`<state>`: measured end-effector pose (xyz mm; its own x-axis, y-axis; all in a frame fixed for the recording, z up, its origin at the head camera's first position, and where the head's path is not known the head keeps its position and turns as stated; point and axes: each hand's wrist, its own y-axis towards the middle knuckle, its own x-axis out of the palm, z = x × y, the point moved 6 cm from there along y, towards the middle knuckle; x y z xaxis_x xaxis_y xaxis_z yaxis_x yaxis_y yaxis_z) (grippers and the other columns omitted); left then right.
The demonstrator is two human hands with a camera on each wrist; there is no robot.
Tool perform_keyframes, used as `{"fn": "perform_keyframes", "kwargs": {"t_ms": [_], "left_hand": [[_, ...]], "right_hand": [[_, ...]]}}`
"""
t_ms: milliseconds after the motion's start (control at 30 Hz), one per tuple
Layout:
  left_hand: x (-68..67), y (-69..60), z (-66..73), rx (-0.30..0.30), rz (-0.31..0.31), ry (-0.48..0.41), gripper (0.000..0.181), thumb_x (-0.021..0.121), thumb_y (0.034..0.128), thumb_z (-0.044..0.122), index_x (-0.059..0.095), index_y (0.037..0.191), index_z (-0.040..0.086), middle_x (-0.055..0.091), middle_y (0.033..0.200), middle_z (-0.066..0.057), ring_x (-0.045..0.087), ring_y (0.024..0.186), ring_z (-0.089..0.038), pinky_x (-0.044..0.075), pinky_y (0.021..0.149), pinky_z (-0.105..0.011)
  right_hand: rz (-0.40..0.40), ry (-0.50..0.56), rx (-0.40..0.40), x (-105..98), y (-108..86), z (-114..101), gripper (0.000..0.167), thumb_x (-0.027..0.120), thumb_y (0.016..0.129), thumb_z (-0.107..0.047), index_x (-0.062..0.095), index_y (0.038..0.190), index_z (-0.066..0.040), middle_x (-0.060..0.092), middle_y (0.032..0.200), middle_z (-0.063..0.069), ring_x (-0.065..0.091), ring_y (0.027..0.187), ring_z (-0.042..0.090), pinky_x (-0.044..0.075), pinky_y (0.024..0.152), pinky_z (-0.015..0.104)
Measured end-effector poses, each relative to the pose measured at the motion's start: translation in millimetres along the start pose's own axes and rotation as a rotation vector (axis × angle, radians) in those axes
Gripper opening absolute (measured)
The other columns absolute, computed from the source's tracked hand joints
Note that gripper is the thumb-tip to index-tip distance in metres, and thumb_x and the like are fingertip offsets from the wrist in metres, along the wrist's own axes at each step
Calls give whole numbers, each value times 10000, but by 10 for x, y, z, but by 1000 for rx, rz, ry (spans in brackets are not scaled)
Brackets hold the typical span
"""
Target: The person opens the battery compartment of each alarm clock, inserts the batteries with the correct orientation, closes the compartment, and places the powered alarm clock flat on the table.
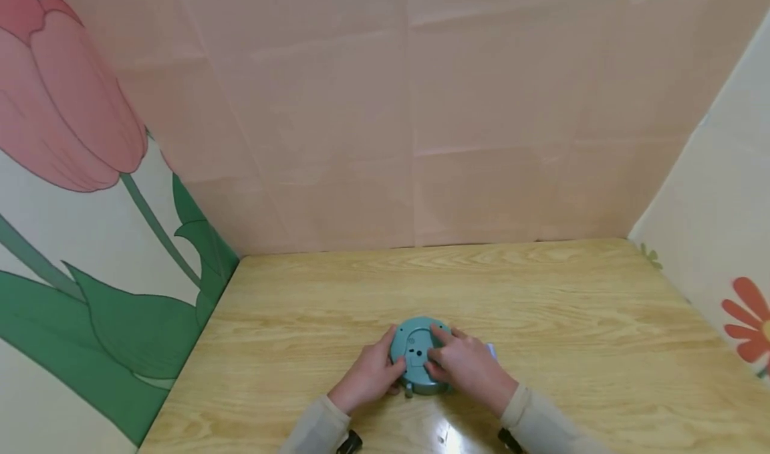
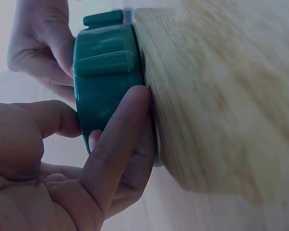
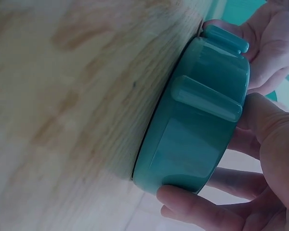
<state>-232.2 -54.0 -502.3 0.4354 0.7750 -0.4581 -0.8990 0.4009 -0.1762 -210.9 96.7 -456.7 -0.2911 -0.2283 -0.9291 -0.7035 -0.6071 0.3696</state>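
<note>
A round teal alarm clock lies face down on the wooden table, its flat back with small dark holes turned up. My left hand grips its left side, thumb at the edge of the back and fingers along the rim. On the other side, my right hand has curled fingers over the back and right edge. In the right wrist view, a fingertip of that hand touches the clock's side wall. Short rounded feet stick out from the rim. The clock's face is hidden against the table.
A small pale purple object shows partly behind my right hand. The wooden table meets a pink-brown covered wall at the back. Side walls with a painted tulip and a red flower flank it.
</note>
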Motion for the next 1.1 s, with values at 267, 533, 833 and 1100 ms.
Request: {"fn": "perform_keyframes", "kwargs": {"t_ms": [267, 533, 833, 1100], "left_hand": [[0, 5, 14, -3, -6, 18, 726, 581, 982, 156, 200, 1574, -19, 570, 744, -73, 631, 587, -179, 596, 506, -276], [-2, -8, 22, 11, -1, 33, 721, 578, 983, 146, 199, 1568, -37, 607, 884, -117, 635, 601, -180, 598, 512, -279], [7, -26, 48, 32, 8, 47, 721, 584, 974, 144, 213, 1558, -58, 619, 1100, -275, 640, 587, -171, 593, 497, -273], [10, -37, 62, 36, 15, 68, 722, 580, 975, 145, 207, 1561, -51, 582, 1224, -330, 641, 587, -170, 568, 480, -233]], "right_hand": [[40, 14, -2, -2, -23, 2, 109, 812, 828, -272, 788, 823, -166, 702, 1139, 248, 701, 888, 487, 637, 626, 489], [70, 9, -9, 14, -37, -16, 79, 813, 822, -264, 791, 816, -188, 705, 1139, 242, 703, 849, 493, 631, 567, 470], [51, 7, 22, 11, -56, -29, 79, 801, 836, -260, 786, 806, -188, 700, 1158, 235, 697, 858, 506, 621, 523, 463], [36, 48, 11, 23, -24, 12, 29, 782, 804, -148, 772, 777, -156, 716, 1114, 220, 718, 903, 424, 638, 659, 490]]}}
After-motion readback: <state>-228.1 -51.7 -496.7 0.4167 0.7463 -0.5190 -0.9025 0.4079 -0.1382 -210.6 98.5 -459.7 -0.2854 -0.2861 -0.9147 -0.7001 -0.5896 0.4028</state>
